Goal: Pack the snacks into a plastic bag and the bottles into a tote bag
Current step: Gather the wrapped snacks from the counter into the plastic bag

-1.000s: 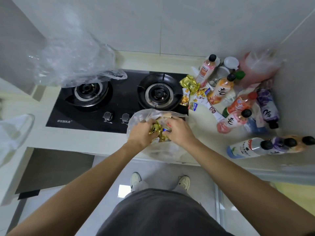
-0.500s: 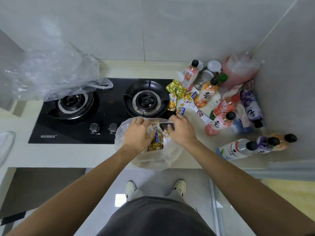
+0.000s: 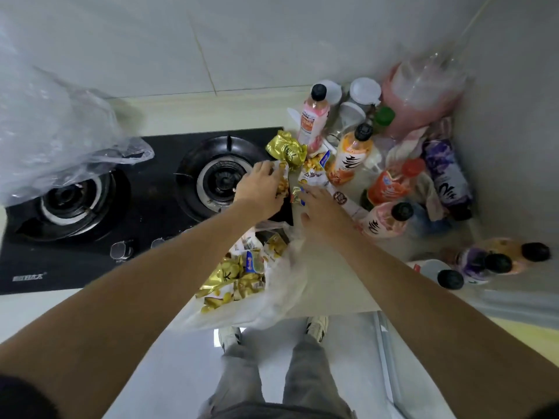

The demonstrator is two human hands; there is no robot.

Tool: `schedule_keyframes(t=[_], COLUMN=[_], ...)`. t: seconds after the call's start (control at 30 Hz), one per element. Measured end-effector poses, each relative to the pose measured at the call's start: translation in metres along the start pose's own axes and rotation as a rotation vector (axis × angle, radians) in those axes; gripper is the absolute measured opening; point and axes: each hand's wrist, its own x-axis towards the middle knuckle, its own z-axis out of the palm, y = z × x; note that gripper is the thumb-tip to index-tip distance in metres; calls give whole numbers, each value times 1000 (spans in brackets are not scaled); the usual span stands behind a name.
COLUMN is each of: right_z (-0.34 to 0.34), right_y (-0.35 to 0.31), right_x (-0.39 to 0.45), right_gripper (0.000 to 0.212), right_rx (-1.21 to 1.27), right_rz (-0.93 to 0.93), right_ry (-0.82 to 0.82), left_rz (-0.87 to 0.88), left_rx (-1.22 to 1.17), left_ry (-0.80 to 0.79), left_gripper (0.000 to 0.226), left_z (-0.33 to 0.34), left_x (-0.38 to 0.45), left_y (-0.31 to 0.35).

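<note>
The plastic bag lies open-mouthed at the near edge of the surface, already holding snack packets, presumably so further loads drop straight in. The left hand curls round a snack packet by the right burner, while the right hand pinches another small packet just beside it. The bottles remain grouped at the far right; no tote bag can be identified.

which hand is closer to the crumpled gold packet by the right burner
Left. The left hand grips a snack just below and left of the gold packet; the right hand reaches for snacks farther below it.
</note>
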Motion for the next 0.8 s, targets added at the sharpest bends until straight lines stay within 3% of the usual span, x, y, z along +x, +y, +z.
schedule_keyframes(t=[0.17,0.3,0.57,0.8], right_z=[19,25,23,20], right_y=[10,21,23,18], right_x=[4,-7,-13,-27], right_gripper=[64,45,23,25], right_rx=[-77,7,94,142], right_rz=[-93,-80,43,219], right_ry=[-25,129,147,140], left_rz=[73,73,178,243], left_rx=[145,195,230,54], left_ry=[-76,-127,-16,29], left_gripper=[82,90,68,67], left_z=[18,26,35,37], left_x=[35,48,49,24], left_y=[-1,-4,-5,4])
